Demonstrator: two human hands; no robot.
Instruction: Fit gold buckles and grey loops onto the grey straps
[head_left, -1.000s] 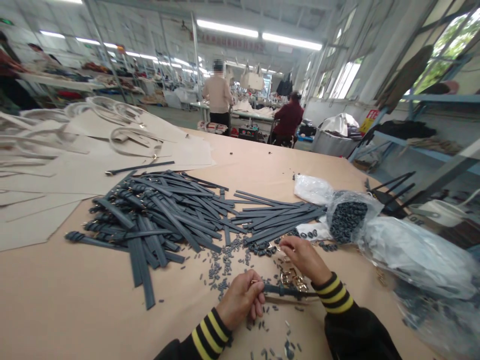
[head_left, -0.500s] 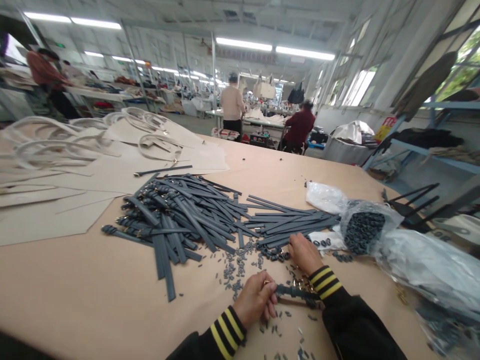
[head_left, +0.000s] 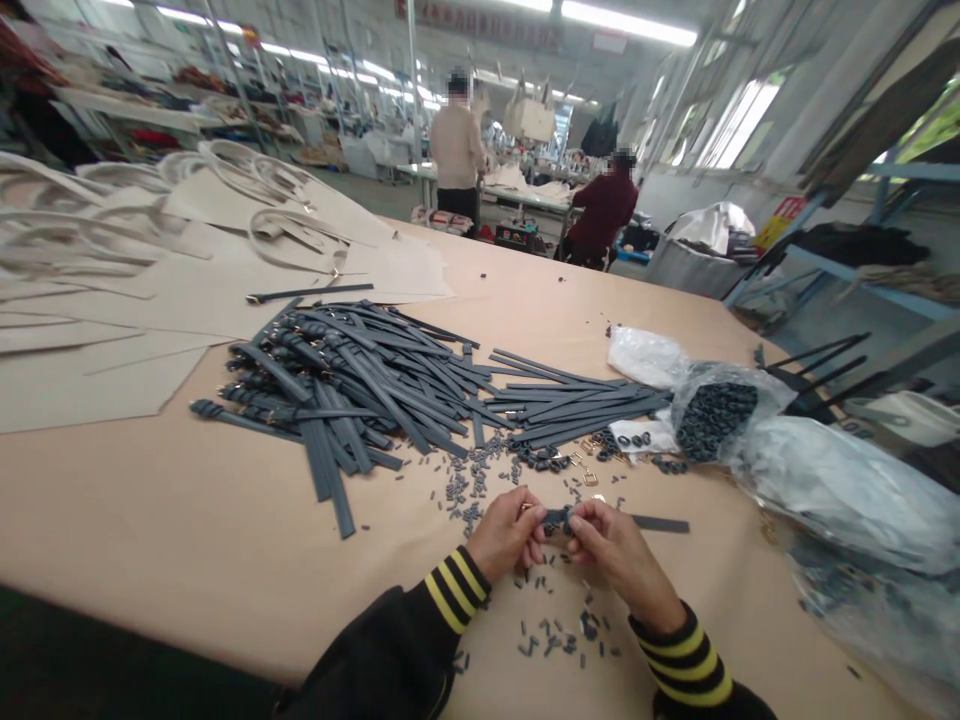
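Observation:
A dark grey strap [head_left: 660, 523] runs sideways between my two hands over the table, its free end sticking out to the right. My left hand [head_left: 510, 535] is closed on the buckle end, where a bit of gold metal shows at the fingers. Thumb and fingers of my right hand [head_left: 615, 555] pinch what looks like a small dark strap loop [head_left: 568, 517] at the strap, partly hidden by the fingertips. Just beyond lie a cluster of dark loops [head_left: 544, 459] and some gold buckles [head_left: 589, 477]. Small dark pieces [head_left: 551, 638] are scattered below the hands.
A big heap of buckled straps [head_left: 352, 370] lies left of centre, with plain straps [head_left: 577, 408] beside it. Beige panels with handles [head_left: 150, 270] cover the table's left. Plastic bags [head_left: 847, 490], one holding dark loops [head_left: 716, 418], line the right. Two people work beyond the table.
My right hand has come back from the pile of loops to the strap beside my left hand. The view has tipped downward, and gold buckles earlier behind my right hand now show.

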